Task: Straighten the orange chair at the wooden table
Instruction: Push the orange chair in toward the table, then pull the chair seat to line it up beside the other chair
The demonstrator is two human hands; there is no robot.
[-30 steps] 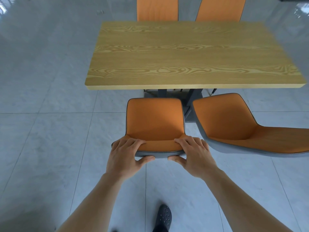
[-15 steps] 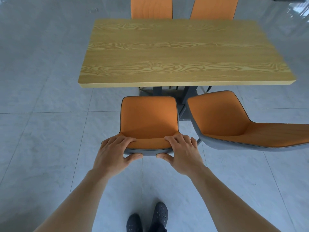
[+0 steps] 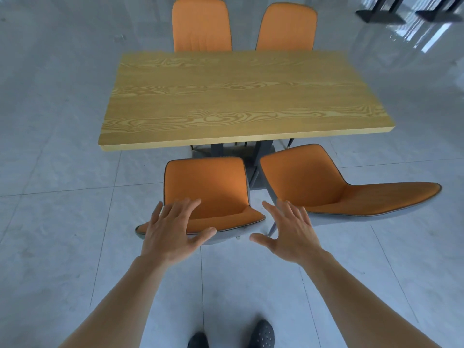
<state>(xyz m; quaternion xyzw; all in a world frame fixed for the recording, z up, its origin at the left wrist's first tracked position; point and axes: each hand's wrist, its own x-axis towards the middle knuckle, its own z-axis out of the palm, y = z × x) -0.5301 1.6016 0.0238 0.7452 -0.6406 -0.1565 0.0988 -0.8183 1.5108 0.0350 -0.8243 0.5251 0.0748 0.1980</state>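
The near-left orange chair (image 3: 213, 187) with a grey shell stands at the wooden table (image 3: 241, 96), its seat facing the table's near edge. My left hand (image 3: 173, 229) hovers spread over the top of the chair's backrest, fingers apart and holding nothing. My right hand (image 3: 288, 232) is open too, just right of the backrest and clear of it. A second orange chair (image 3: 326, 184) at the near right is turned askew, its backrest pointing right.
Two more orange chairs (image 3: 202, 26) (image 3: 287, 28) stand at the table's far side. Dark table bases (image 3: 381, 15) sit at the top right. The floor is pale glossy tile. My dark shoes (image 3: 261, 334) are at the bottom.
Both hands let go of the left chair's backrest and opened. The view pulled back from the table, and my right hand shifted off to the right of the backrest.
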